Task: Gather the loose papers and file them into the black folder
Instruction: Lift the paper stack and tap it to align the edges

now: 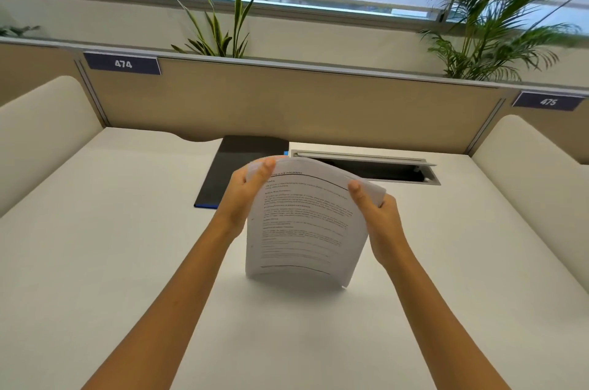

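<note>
Two bare forearms reaching in over the white worktop (95,262); left hand (243,195) and right hand (379,217) each clamped on a side edge of the stack of papers (302,224), thumbs on the printed face; stack held upright and bowed, bottom edge at or just above the worktop, cannot tell which; behind it, black folder (236,163) lying flat and closed, partly hidden by the left hand; open cable tray (382,168) to its right; beige partition (287,102) with plants (220,32) beyond.
</note>
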Action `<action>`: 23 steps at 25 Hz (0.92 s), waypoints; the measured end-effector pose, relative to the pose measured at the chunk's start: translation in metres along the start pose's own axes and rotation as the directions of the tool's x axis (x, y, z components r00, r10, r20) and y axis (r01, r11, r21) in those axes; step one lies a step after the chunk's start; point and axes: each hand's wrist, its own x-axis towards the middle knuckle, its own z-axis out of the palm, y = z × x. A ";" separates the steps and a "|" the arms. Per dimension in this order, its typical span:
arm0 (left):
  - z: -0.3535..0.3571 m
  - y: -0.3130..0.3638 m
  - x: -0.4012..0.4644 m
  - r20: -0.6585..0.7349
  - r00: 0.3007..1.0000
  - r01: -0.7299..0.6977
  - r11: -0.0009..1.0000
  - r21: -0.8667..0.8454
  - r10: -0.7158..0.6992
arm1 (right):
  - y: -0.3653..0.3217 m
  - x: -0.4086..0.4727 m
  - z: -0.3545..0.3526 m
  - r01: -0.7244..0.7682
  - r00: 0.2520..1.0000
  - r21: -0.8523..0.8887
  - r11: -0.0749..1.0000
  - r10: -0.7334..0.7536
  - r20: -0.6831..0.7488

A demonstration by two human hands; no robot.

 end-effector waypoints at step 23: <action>0.007 -0.097 -0.017 0.045 0.958 0.283 0.959 -0.015 -0.282 | 0.077 0.015 0.009 -0.189 0.982 0.100 0.977 0.185 0.049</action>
